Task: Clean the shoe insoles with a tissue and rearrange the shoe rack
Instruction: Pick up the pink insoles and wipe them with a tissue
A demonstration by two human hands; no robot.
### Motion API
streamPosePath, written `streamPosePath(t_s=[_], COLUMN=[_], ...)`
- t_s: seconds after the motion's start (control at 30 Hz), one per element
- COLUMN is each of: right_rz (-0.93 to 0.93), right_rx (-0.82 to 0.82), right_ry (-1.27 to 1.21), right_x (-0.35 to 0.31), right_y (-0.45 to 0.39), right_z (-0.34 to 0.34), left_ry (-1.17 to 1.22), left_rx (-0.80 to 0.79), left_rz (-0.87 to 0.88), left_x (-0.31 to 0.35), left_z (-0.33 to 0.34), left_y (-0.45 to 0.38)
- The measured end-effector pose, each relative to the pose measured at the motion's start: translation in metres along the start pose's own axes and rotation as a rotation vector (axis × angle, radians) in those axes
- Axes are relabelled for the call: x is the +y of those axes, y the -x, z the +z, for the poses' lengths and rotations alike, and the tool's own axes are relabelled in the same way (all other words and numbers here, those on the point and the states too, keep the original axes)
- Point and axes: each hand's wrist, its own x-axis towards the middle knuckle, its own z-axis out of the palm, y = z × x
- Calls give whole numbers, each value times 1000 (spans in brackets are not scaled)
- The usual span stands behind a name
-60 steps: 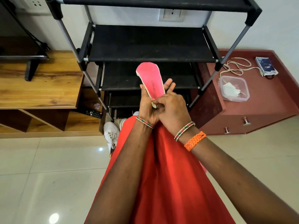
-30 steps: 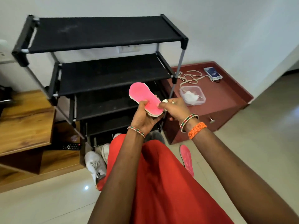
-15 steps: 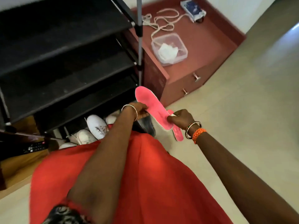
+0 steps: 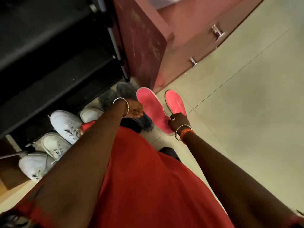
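**Right hand holds a pink insole low over the floor beside its pair**

The fingers of the right hand (image 4: 177, 121) are curled onto the heel end of a flat pink foam shoe insole with a pale edge (image 4: 152, 108), pinching it; the insole slants away from the fingers toward the maroon cabinet. Whether it touches the floor cannot be told. Just beyond these fingers, on the far side of the hand, a second pink insole (image 4: 175, 103) lies flat on the pale tiled floor (image 4: 246, 112), close to the first, partly hidden by the hand.

The left hand (image 4: 134, 111) hangs near the held insole's other side, fingers loosely bent and gripping nothing, above a dark grey shoe (image 4: 126, 94) on the floor.

Further left of those fingers, several white lace-up sneakers (image 4: 65, 124) sit together on the floor at the foot of the black metal-framed shoe rack with fabric shelves (image 4: 57, 55). Past the insoles stands the maroon wooden cabinet with metal drawer handles (image 4: 148, 38). A red garment (image 4: 148, 178) fills the foreground between the arms.
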Motion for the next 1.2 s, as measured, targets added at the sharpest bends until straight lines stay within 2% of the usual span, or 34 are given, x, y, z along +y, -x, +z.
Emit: streamPosePath(t_s=[0.13, 0.27, 0.43, 0.53, 0.73, 0.83, 0.9, 1.03, 1.13, 1.2], right_rz=[80, 122, 95, 49, 156, 212, 220, 212, 195, 200], right_rx=[33, 55, 96, 200, 453, 465, 458, 392, 362, 365], right_ry=[43, 61, 111, 151, -151, -189, -219, -186, -139, -113], right_x=[22, 42, 47, 47, 43, 48, 54, 59, 57, 55], right_y=[-42, -59, -68, -68, -95, -109, -116, -123, -128, -131], right_z=[39, 67, 77, 65, 25, 14, 13, 21, 27, 31], left_ry=[5, -86, -177, -217, -314, -338, -484, -925, -1287, -1375], left_rx=[28, -48, -54, -43, -61, -76, -46, 111, 118, 123], left_rz=[107, 82, 153, 199, 200, 254, 402, 695, 725, 667], left_x=[-16, -52, -56, -45, -47, -60, -68, -77, -81, -85], left_z=[12, 19, 17, 16, 28, 28, 30, 41, 49, 50], left_y=[-49, -79, -94, -98, -114, -128, -132, -135, -141, -143])
